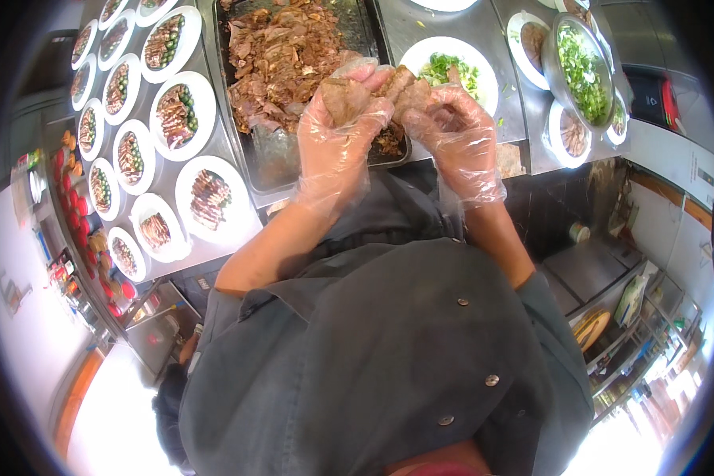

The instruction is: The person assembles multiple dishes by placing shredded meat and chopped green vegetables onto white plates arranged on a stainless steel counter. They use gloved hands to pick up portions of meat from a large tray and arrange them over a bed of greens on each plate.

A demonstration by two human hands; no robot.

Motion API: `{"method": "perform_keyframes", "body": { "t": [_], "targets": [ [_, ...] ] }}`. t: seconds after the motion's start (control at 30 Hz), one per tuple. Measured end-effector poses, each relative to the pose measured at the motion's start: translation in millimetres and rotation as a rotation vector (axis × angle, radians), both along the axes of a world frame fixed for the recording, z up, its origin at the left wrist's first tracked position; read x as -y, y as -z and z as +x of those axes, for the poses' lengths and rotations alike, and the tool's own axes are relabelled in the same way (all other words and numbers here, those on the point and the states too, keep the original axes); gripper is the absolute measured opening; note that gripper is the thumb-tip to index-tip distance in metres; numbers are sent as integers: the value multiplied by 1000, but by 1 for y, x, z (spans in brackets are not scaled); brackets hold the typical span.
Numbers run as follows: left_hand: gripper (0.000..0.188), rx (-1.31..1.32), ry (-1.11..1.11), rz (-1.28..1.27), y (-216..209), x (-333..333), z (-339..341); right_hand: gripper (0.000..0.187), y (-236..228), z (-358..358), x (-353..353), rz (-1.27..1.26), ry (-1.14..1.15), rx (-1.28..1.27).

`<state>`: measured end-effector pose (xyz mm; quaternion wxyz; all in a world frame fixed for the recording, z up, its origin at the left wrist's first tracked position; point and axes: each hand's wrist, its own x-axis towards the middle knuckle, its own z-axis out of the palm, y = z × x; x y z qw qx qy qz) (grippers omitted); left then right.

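Note:
My left hand point(335, 147), in a clear plastic glove, is closed around brown slices of cooked meat point(343, 101). My right hand point(462, 141), gloved the same way, pinches another piece of meat point(408, 91) right beside the left fingertips. Both hands are raised over the near right corner of a dark metal tray point(377, 40) heaped with sliced meat point(282, 59). Just beyond the right hand lies a white plate point(488, 79) bearing chopped greens point(451, 71), partly covered by the fingers.
Several white plates point(210, 103) of sliced meat and greens stand in rows on the left of the metal table. At the right, a metal bowl point(607, 95) of chopped greens rests among more plates point(523, 47). A shelf point(619, 357) with items is at the lower right.

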<state>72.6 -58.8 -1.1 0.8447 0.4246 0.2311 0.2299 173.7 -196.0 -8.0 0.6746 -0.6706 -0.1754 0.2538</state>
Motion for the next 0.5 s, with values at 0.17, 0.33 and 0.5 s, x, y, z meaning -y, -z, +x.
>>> {"method": "perform_keyframes", "body": {
  "t": [0.17,0.33,0.5],
  "targets": [
    [43,23,-30,-22,-6,12,2,18,-16,1,4,25,-56,-17],
    [41,22,-125,-320,-10,26,15,19,-4,16,22,104,-99,-13],
    [39,-32,-110,-303,-9,46,35,23,7,45,44,133,-145,-281]
  ]
}}
